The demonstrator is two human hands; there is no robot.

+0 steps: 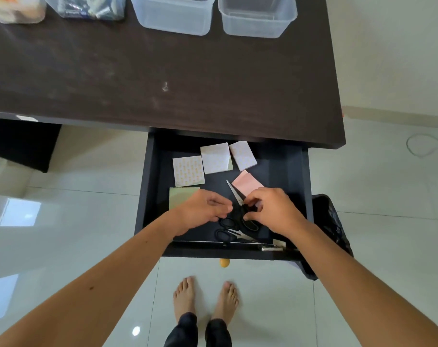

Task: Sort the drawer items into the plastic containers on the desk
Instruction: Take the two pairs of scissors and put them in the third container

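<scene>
Broadly, the sorting looks about half done. On the far edge of the desk (162, 71) four plastic containers stand in a row: the far-left container (15, 8) and the second container (92, 6) already hold things, too blurred to name, while the third container (174, 16) and the right-hand container (256, 17) look empty.

Near the person, the open drawer (283, 166) still has plenty in it. At its left lies a green sticky-note pad (180, 196), partly under the left hand (202, 211). Farther in sit three pale patterned pads — the left pad (188, 170), the middle pad (215, 157) and the right pad (243, 155) — and a pink pad (246, 184) just beyond the right hand (273, 209).

Between the hands lies a pair of black-handled scissors (240, 209), blade pointing away, with a second pair of scissors (225, 234) close to the drawer's near edge. The left hand's fingers are curled beside the handles, though whether they actually hold anything I cannot tell. The right hand's fingers curl round the first pair, near the pivot — a grasp, as far as it shows.

So the paper pads and both scissors are left, probably for the two empty tubs.
</scene>
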